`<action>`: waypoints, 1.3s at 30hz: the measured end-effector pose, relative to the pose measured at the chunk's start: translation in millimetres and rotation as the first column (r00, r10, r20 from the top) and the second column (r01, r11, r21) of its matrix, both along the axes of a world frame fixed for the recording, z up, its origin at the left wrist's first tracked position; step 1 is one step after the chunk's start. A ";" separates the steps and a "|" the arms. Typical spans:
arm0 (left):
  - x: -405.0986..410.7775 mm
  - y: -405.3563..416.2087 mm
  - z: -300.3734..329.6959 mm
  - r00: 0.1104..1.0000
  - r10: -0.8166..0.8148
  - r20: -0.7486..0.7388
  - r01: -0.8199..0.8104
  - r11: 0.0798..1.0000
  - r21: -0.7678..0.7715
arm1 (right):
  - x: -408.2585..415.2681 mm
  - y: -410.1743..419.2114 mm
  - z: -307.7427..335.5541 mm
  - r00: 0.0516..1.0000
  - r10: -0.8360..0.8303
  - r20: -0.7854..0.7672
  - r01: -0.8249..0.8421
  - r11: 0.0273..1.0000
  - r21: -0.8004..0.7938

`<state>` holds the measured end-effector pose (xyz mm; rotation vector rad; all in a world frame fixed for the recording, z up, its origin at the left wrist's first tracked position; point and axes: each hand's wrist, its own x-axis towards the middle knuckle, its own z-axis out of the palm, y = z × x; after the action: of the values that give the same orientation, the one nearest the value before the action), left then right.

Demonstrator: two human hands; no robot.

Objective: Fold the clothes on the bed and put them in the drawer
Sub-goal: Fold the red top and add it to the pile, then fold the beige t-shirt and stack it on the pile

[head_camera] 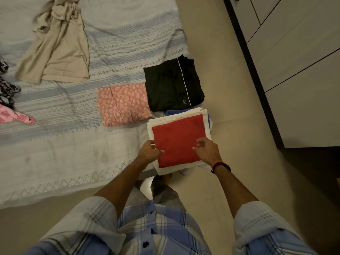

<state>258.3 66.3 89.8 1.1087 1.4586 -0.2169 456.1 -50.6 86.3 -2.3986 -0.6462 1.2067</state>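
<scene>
A folded red cloth (179, 138) lies on top of a folded white cloth (174, 116), with a blue garment (176, 112) under them, at the bed's right edge. My left hand (150, 151) touches the red cloth's left edge, thumb on top. Over the cloth's lower right part my right hand (207, 150) hovers or rests with loosely curled fingers. Behind the stack lie folded black trousers (173, 85) and a folded pink floral garment (123, 103). An unfolded beige garment (58, 45) lies at the far left of the bed (73, 144).
A black-and-white patterned cloth (7, 89) and a bright pink one (16, 116) sit at the bed's left edge. White drawer fronts (301, 70) with a dark frame stand on the right across a strip of tiled floor (230, 126).
</scene>
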 end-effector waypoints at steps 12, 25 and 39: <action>-74.2 13.1 30.7 0.993 0.101 0.063 -0.107 0.988 0.108 | -71.8 37.2 34.9 0.997 0.073 0.029 -0.076 0.988 0.132; -322.0 62.8 56.7 0.933 0.335 0.130 -0.356 0.911 0.209 | -295.4 138.6 63.0 0.935 0.350 0.063 -0.355 0.905 0.235; -519.7 149.6 69.5 0.735 0.670 0.105 -0.672 0.698 0.247 | -486.2 305.7 62.9 0.757 0.651 0.054 -0.633 0.710 0.310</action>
<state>-261.4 215.8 159.3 0.7023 1.8297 0.5267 -30.1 255.1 149.1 -1.8969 -1.6240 1.2853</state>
